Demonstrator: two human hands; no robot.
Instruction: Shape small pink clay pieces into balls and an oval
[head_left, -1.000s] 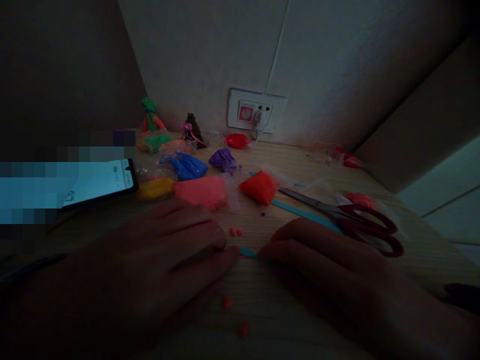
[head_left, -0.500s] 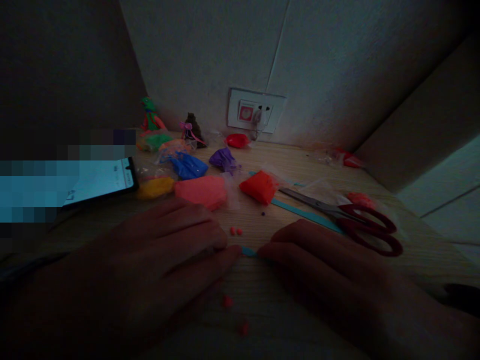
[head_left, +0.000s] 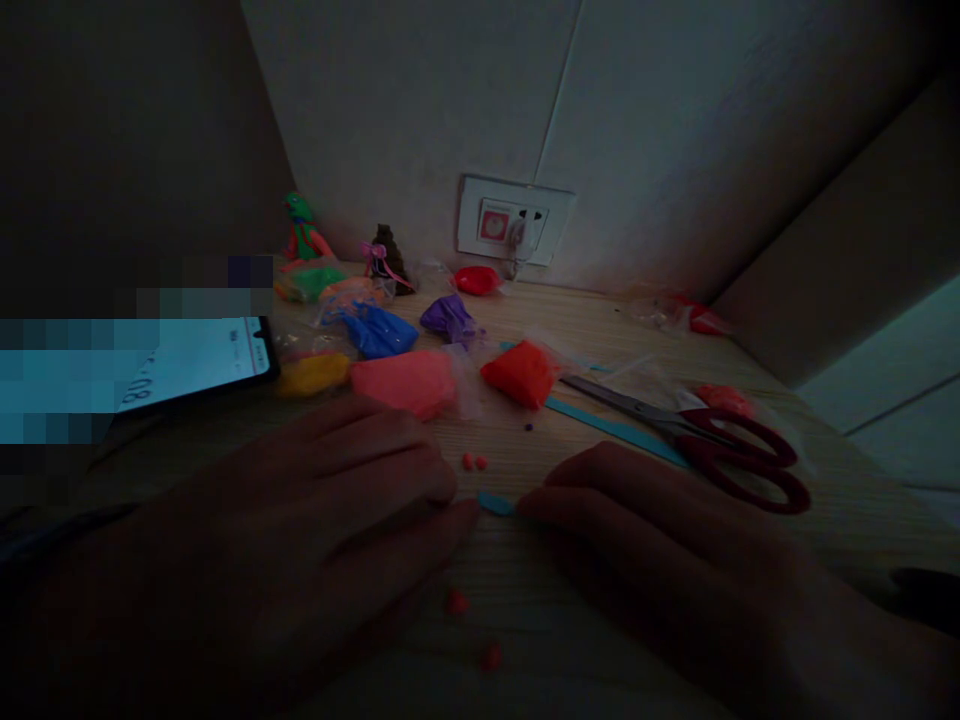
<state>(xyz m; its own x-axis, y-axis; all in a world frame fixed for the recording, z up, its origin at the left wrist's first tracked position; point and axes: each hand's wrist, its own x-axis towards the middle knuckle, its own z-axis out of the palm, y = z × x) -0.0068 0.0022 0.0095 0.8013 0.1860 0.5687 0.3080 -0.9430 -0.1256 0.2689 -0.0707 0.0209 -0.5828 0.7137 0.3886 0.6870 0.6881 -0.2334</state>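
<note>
Right hand (head_left: pixel 660 530), half curled, touches blue strip (head_left: pixel 496 504).

Dim (lower left nearly black).

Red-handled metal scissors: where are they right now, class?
In the head view, the red-handled metal scissors lie right of centre, beyond the right hand, alongside the long, flat turquoise strip.

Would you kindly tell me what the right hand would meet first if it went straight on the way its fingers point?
Most likely the small blue piece at the tips of the right hand, perhaps touching them; just beyond comes the left hand.
</note>
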